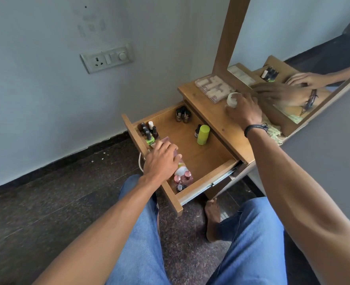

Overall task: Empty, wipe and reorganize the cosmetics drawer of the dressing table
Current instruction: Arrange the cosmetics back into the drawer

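My left hand [161, 159] curled over a flat mauve box [165, 140] at the front of the open wooden drawer [209, 159], lime-green cylindrical bottle [203, 134] upright further back, my right hand [245, 111] gripping a small white round jar [232, 99] on the wooden tabletop [217, 118], clear plastic lipstick case [212, 88] just beyond.

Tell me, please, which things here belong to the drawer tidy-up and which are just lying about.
Job: drawer, nail polish bottles, lime-green bottle, pink box under the left hand, small white jar at the right hand, clear organizer box.
Lying about: wall switch panel, mirror.
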The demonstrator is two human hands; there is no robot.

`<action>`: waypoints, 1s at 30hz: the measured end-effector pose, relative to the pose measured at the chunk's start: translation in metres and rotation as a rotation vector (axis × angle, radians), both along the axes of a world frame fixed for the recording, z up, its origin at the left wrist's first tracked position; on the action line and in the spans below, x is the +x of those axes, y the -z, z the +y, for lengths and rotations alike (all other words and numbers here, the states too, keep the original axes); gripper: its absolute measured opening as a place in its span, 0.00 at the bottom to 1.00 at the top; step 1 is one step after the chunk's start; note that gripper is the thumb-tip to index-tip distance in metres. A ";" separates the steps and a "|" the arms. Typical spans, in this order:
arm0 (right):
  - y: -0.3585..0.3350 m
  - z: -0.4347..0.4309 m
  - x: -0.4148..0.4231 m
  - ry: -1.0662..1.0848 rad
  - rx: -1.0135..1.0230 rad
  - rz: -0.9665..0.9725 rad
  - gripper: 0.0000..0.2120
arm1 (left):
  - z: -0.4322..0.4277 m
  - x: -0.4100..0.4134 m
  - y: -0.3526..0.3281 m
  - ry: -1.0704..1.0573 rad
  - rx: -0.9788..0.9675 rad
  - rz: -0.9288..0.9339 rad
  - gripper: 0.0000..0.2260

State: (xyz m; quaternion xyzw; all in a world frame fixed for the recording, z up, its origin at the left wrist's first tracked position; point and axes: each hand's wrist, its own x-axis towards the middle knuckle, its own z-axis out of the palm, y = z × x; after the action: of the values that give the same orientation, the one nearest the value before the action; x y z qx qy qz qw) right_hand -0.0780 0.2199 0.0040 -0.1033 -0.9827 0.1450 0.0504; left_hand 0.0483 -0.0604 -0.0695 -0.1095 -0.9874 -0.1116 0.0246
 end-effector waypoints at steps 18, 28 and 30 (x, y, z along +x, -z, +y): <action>0.019 -0.093 0.041 -0.167 -0.096 0.456 0.19 | 0.000 -0.001 0.004 -0.010 -0.043 0.016 0.17; 0.067 -0.143 0.022 -0.514 0.217 0.028 0.18 | 0.001 0.000 0.002 -0.006 -0.048 -0.005 0.17; 0.070 -0.147 0.014 -0.498 0.284 -0.021 0.16 | 0.001 0.000 0.003 -0.001 -0.057 -0.004 0.17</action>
State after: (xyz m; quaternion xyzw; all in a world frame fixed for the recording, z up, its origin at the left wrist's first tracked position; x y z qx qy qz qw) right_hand -0.0635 0.0731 -0.0662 0.1479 -0.9888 0.0126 0.0168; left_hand 0.0479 -0.0598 -0.0720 -0.1095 -0.9903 -0.0836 0.0195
